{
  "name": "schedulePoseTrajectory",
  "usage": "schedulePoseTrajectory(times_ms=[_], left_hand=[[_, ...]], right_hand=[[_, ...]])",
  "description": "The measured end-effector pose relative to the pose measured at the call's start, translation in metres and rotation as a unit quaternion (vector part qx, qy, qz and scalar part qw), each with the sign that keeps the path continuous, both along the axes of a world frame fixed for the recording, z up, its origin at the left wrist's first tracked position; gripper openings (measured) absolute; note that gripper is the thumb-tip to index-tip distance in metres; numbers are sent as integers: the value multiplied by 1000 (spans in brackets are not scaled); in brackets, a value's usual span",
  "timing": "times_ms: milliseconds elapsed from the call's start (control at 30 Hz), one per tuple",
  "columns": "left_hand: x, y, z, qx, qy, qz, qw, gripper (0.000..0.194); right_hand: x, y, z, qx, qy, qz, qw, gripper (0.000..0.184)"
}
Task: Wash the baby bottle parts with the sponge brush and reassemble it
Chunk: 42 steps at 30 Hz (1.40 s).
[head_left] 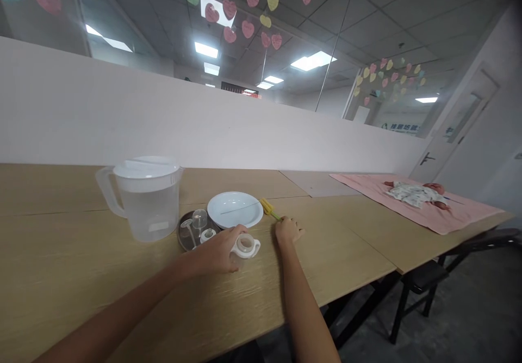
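My left hand is wrapped round a small white bottle with side handles that stands on the wooden table. My right hand is closed on the thin handle of a brush whose yellow sponge head points away from me, beside a white bowl. A round metal tray just left of the bottle holds small bottle parts, among them a clear cap and a white ring.
A clear plastic jug with a white lid, part full of water, stands at the left. A baby doll lies on a pink cloth far right. A white partition runs behind the table. A dark chair stands beyond the table's right edge.
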<state>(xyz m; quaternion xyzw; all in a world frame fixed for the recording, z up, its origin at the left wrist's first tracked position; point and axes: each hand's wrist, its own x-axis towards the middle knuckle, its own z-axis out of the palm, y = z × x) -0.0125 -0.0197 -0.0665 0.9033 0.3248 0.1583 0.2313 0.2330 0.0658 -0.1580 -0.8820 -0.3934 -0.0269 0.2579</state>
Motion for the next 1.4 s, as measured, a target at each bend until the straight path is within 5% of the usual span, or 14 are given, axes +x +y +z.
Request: schedulePoseTrajectory(times_ms=[133, 267, 333, 400, 433, 533, 633, 733, 967, 1167, 1300, 1400], left_hand=[[-7, 8, 4, -32, 25, 12, 999, 80], [-29, 30, 24, -119, 3, 15, 993, 100], [-47, 45, 33, -125, -25, 44, 991, 82], [-65, 60, 36, -83, -3, 90, 993, 41], [-73, 66, 34, -59, 28, 115, 991, 24], [-84, 79, 18, -10, 118, 168, 979, 21], [-80, 84, -2, 19, 152, 183, 971, 16], [-70, 82, -14, 40, 173, 211, 961, 16], [-63, 74, -12, 96, 211, 250, 940, 17], [-67, 63, 14, 138, 206, 238, 939, 14], [-67, 52, 35, 187, 148, 210, 948, 17], [-63, 52, 42, 212, 63, 197, 955, 15]], right_hand=[[-2, -1, 2, 1, -2, 3, 1000, 32], [-7, -2, 9, 62, -13, 9, 998, 34], [-12, -2, 16, 121, -22, 23, 992, 36], [-19, -2, 24, 165, -30, 53, 984, 38], [-23, -2, 29, 176, -33, 76, 981, 38], [-38, 1, 42, 147, -40, 193, 969, 39], [-53, 10, 51, 51, -72, 325, 941, 37], [-69, 22, 52, -46, -125, 376, 917, 34], [-82, 46, 45, -89, -141, 381, 909, 28], [-84, 51, 43, -65, -127, 370, 918, 25], [-81, 50, 47, -17, -110, 334, 936, 29], [-72, 45, 52, 112, -9, 323, 940, 27]])
